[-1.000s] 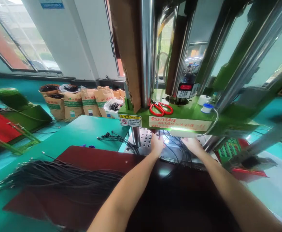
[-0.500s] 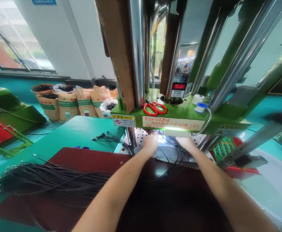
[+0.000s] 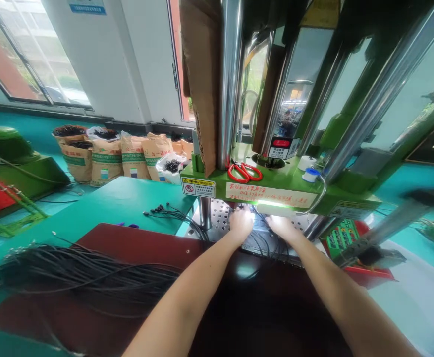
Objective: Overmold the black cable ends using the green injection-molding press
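Left hand (image 3: 241,224) and right hand (image 3: 282,227) at metal bed (image 3: 219,218) below green press block (image 3: 276,176), black cables (image 3: 262,240) between them; fingertips hidden, cannot tell either grip; step seems cable positioning, next move likely calls for care

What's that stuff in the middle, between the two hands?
In the head view, black cables lie between the left hand and the right hand, with a lit lamp showing just above that gap.
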